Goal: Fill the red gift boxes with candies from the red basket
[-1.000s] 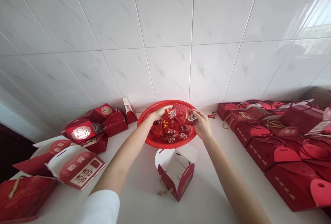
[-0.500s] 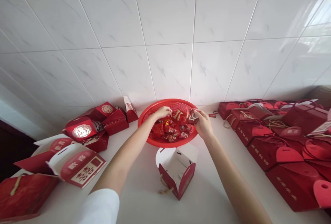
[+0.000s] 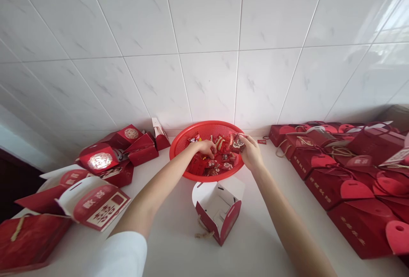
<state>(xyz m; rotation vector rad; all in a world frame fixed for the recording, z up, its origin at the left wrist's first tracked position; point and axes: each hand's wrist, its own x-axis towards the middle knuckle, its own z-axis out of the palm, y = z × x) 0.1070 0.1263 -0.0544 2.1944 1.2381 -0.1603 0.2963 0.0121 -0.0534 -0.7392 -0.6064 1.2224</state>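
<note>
Basket (image 3: 207,178), red plastic mesh, round: one, at the back edge of the worktop (image 3: 166,213), midway along, against white marble-look wall tiles (image 3: 204,76). Contents: a loose heap of wrapped sweets (image 3: 220,162) in red and gold packets, count not readable, the basket still well stocked. Our left hand (image 3: 207,148): fingers curled down into the heap near the basket's middle; whether they grip anything, we cannot tell. Our right hand (image 3: 251,153): thumb and fingers pinch a small red packet (image 3: 238,143) with white print, just inside the basket's right rim. White sleeve (image 3: 119,256): on our left arm. Gift box (image 3: 217,219), red and white card: one, standing open in front of the basket, toward the worktop's near edge, twine handle (image 3: 200,229) lying beside it; no sweets show inside from this angle. Closed red gift boxes (image 3: 332,187): many, ranked along the right end, apparently finished. Further red boxes (image 3: 96,206): a loose pile at the left end, some lying open or half-folded.
</note>
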